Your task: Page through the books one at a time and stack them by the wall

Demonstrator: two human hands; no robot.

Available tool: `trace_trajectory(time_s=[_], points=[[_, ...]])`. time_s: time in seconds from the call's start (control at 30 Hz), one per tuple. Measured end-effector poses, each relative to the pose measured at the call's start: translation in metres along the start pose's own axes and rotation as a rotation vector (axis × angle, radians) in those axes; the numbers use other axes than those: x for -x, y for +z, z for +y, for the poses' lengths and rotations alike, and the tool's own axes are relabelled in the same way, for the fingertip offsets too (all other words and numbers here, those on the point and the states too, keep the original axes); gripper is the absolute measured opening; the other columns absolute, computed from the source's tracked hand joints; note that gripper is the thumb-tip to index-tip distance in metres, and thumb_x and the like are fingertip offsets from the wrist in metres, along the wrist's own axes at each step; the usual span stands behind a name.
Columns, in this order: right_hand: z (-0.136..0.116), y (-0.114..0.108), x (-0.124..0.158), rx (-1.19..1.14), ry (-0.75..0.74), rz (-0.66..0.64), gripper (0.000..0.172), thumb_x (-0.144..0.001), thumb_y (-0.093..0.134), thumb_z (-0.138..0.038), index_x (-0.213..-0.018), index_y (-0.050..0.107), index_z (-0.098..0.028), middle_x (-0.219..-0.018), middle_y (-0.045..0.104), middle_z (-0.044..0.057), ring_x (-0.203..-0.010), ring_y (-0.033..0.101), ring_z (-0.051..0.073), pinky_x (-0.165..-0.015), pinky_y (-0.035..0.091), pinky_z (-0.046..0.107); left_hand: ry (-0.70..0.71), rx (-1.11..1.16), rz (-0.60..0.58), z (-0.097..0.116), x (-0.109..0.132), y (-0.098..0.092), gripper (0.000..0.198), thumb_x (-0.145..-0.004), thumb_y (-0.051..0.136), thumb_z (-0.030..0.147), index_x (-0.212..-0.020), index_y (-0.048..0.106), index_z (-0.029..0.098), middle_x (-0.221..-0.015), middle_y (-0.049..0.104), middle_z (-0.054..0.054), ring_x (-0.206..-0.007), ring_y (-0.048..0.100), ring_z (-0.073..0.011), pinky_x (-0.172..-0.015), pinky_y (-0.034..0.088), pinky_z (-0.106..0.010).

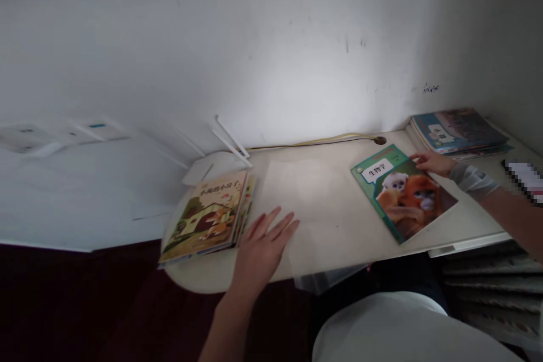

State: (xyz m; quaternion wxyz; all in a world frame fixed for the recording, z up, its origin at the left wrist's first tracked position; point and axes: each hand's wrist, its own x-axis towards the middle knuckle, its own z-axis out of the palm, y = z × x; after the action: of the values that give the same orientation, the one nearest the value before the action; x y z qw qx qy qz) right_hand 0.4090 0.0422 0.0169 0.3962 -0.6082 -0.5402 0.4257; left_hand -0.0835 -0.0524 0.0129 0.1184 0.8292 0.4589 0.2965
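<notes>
A green textbook with two monkeys on its cover lies at a slant towards the right of the white desk. My right hand grips its upper right edge, thumb and fingers closed there. My left hand is open, fingers spread, over the desk beside a stack of picture books; it holds nothing. The top picture book shows a small house and animals. Between the hands, a clear plastic sheet lies on the desk and hangs over its front edge.
Another stack of books stands at the back right, with a blurred-out phone-like object nearby. A cable runs along the wall to a hole in the desk. A white rack stands at the left back.
</notes>
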Motion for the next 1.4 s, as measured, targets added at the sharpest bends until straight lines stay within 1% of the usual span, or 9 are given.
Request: trace_trajectory(time_s=[0.13,0.27,0.4,0.83,0.97,1.07,1.17,1.27,1.4], points=[[0.005,0.036,0.034,0.383,-0.262,0.053,0.039,-0.067,0.064,-0.017,-0.105,0.063,-0.014,-0.117,0.058,0.017,-0.114,0.049,0.03,-0.102,0.031,0.05,-0.093,-0.004,0.013,-0.042,-0.013,0.005,0.023,-0.078,0.053,0.032,-0.092,0.071,0.035,-0.111,0.066,-0.004,-0.12,0.047,-0.0327,-0.102,0.029,-0.055],[-0.012,0.106,0.06,0.82,-0.698,-0.208,0.042,-0.081,0.057,-0.037,-0.12,0.056,-0.022,-0.139,0.042,0.012,-0.13,0.031,0.032,-0.106,0.018,0.057,-0.081,-0.08,0.008,-0.072,-0.015,0.018,0.027,-0.08,0.047,0.037,-0.093,0.071,0.033,-0.115,0.064,-0.005,-0.121,0.046,-0.0307,-0.1,0.033,-0.051],[-0.02,0.152,0.067,0.929,-0.727,-0.35,0.055,-0.078,0.056,-0.052,-0.123,0.054,-0.02,-0.139,0.041,0.013,-0.129,0.032,0.036,-0.107,0.015,0.056,-0.057,-0.197,-0.025,-0.08,-0.011,0.019,0.031,-0.084,0.044,0.037,-0.1,0.069,0.029,-0.118,0.063,-0.004,-0.125,0.043,-0.0286,-0.101,0.032,-0.05],[-0.006,0.152,0.07,1.029,-0.68,-0.275,0.056,-0.086,0.042,-0.053,-0.132,0.045,-0.021,-0.142,0.037,0.009,-0.132,0.029,0.031,-0.109,0.016,0.051,0.023,-0.556,-0.114,-0.082,-0.013,0.011,0.035,-0.084,0.039,0.017,-0.106,0.066,0.024,-0.119,0.062,-0.004,-0.132,0.033,-0.0257,-0.102,0.033,-0.048],[0.01,0.128,0.065,0.967,-0.646,-0.163,0.056,-0.086,0.043,-0.048,-0.132,0.044,-0.015,-0.14,0.04,0.012,-0.13,0.033,0.027,-0.107,0.025,0.047,-0.094,-0.633,0.042,-0.056,-0.011,-0.002,0.039,-0.087,0.034,0.018,-0.114,0.061,0.015,-0.129,0.053,-0.013,-0.133,0.029,-0.029,-0.104,0.029,-0.052],[0.025,0.092,0.063,1.015,-0.471,0.068,0.052,-0.089,0.039,-0.042,-0.128,0.046,-0.008,-0.136,0.044,0.019,-0.127,0.038,0.028,-0.103,0.03,0.048,-0.1,-0.527,0.152,-0.011,-0.019,0.013,0.042,-0.091,0.03,0.026,-0.124,0.052,0.011,-0.13,0.052,-0.014,-0.132,0.032,-0.0254,-0.106,0.03,-0.047],[0.041,0.058,0.07,1.146,-0.201,0.294,0.043,-0.088,0.041,-0.043,-0.113,0.056,-0.011,-0.133,0.046,0.02,-0.125,0.039,0.032,-0.099,0.031,0.052,0.016,-0.342,-0.035,0.047,-0.035,0.058,0.046,-0.093,0.024,0.032,-0.128,0.045,0.01,-0.135,0.048,-0.013,-0.13,0.035,-0.0202,-0.104,0.035,-0.039],[0.055,0.042,0.083,1.189,-0.085,0.309,0.039,-0.088,0.041,-0.045,-0.103,0.059,-0.014,-0.13,0.049,0.018,-0.121,0.043,0.031,-0.095,0.035,0.051,0.146,-0.301,-0.315,0.094,-0.05,0.11,0.06,-0.092,0.026,0.046,-0.131,0.041,0.003,-0.138,0.041,-0.019,-0.132,0.031,-0.0258,-0.104,0.034,-0.041],[0.061,0.046,0.095,1.127,-0.102,0.257,0.042,-0.089,0.038,-0.045,-0.113,0.055,-0.014,-0.131,0.05,0.016,-0.121,0.044,0.027,-0.097,0.036,0.047,0.123,-0.37,-0.437,0.114,-0.06,0.148,0.075,-0.086,0.029,0.059,-0.137,0.032,0.004,-0.142,0.032,-0.022,-0.133,0.028,-0.0308,-0.105,0.028,-0.05]])
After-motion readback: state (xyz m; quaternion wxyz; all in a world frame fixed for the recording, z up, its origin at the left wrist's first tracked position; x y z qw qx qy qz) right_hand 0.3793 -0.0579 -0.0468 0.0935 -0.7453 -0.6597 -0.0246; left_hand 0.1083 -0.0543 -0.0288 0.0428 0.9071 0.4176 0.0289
